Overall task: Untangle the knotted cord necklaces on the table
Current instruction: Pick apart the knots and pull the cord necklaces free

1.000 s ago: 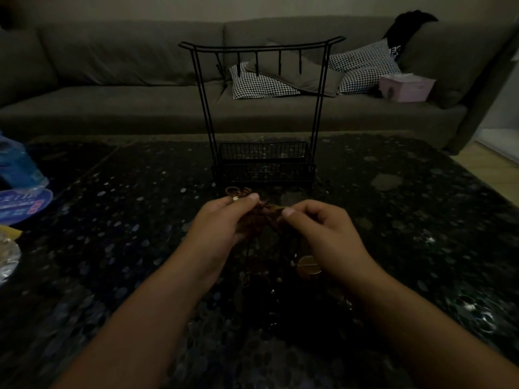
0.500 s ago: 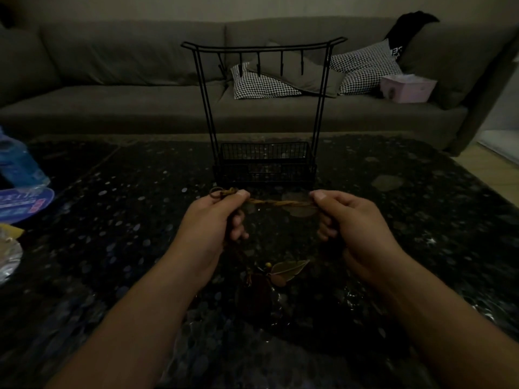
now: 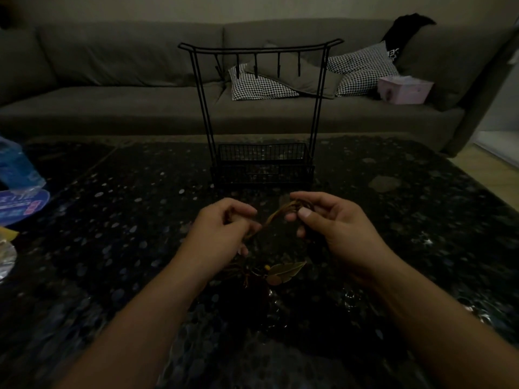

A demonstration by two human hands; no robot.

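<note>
Head view, only cam: twisted cord [image 3: 276, 217] runs between both hands just above the table [image 3: 421, 220], long axis diagonal, low end at left hand [image 3: 222, 234], high end at right hand [image 3: 334, 228]. So the strand is tilted, up-right to down-left, w/ slight slack bow, not taut. Both hands about equally near the twisted section; right hand sits a bit farther fwd and higher. Left hand: fingers curled in, thumb and index tip closed over the lower cord end, palm facing down/inward, wrist roughly level. Right hand: thumb [image 3: 304, 212] pressed against index side w/ a small bunch of cord loops pinched at the top, other fingers curled loosely under; can't tell if they hold more cord, too dark. Rest of the necklaces hangs/lies below and between the wrists: a leaf pendant [image 3: 286, 271] w/ small yellow bead [image 3: 267, 267] just beside it, resting on or right at the table surface, dark cord mass near it hard to read. Judgement: knot not yet freed, cords wound around each other along the span, so next move prob turns on rotating one end against the other along that diagonal axis or pulling the hands apart. Wire jewelry stand [image 3: 261, 108] upright behind hands, near but apart, hooks bare. Sofa [image 3: 112, 80] w/ checked pillows [image 3: 261, 85] beyond table.
</note>
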